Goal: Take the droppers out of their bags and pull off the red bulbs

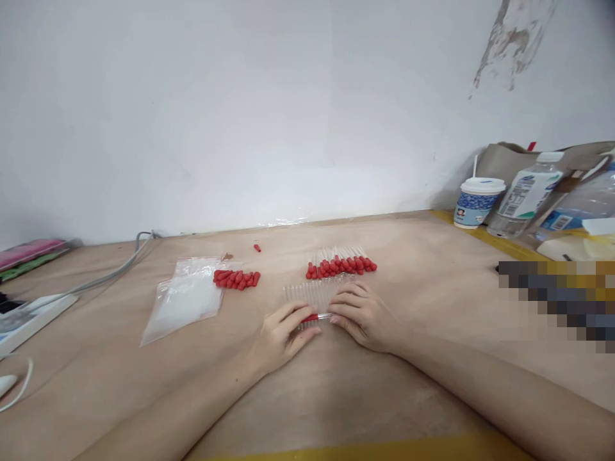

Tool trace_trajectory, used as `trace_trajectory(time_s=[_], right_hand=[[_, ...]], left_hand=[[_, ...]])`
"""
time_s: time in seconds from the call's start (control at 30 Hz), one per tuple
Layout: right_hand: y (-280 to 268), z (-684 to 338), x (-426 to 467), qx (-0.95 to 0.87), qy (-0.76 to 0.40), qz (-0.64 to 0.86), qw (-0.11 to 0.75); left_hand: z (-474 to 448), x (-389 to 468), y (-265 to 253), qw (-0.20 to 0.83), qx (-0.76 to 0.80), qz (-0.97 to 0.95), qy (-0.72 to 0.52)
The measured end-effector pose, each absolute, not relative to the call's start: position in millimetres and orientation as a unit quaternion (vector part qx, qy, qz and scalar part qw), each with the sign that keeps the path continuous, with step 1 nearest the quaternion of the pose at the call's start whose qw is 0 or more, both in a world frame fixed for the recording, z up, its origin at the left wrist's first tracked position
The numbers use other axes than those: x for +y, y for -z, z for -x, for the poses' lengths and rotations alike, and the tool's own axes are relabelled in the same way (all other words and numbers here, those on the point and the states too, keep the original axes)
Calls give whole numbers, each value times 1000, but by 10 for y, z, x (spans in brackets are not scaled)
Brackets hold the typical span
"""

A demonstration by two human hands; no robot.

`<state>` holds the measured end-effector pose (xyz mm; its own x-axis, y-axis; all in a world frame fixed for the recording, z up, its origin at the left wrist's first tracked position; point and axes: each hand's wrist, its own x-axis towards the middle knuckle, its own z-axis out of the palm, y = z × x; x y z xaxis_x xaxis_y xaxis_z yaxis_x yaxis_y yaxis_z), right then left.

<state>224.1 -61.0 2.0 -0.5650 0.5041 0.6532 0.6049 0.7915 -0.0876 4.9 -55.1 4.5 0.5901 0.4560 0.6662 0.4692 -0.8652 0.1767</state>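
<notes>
Over the middle of the table, my left hand (pixel 284 333) is closed around a red rubber bulb (pixel 311 317). My right hand (pixel 366 318) pinches a clear glass dropper tube (pixel 325 316), whose end meets the bulb; whether it sits inside cannot be made out. Under and just behind both hands lies a row of bare glass tubes (pixel 307 293). Farther back is a pile of droppers (pixel 342 264), tubes with red bulbs on their near ends. Left of these rests a heap of loose red bulbs (pixel 236 279), and one stray bulb (pixel 257 248) lies behind it.
Clear plastic bags (pixel 189 291) lie left of the bulb heap. A grey cable (pixel 113 269) and a white power strip (pixel 41 320) are at far left. At the right back stand a lidded paper cup (pixel 475 203) and a plastic bottle (pixel 526 195). A white wall (pixel 269 115) bounds the table.
</notes>
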Motion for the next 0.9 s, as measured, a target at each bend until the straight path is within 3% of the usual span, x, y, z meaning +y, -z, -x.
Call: trace_trajectory(time_s=[0.5, 0.9], right_hand=[[43, -2219, -591, -878, 89, 297, 363], [20, -2199, -644, -897, 94, 231, 365]], left_hand=[[-134, -506, -23, 161, -166, 891, 391], [-64, -567, -84, 94, -182, 925, 321]])
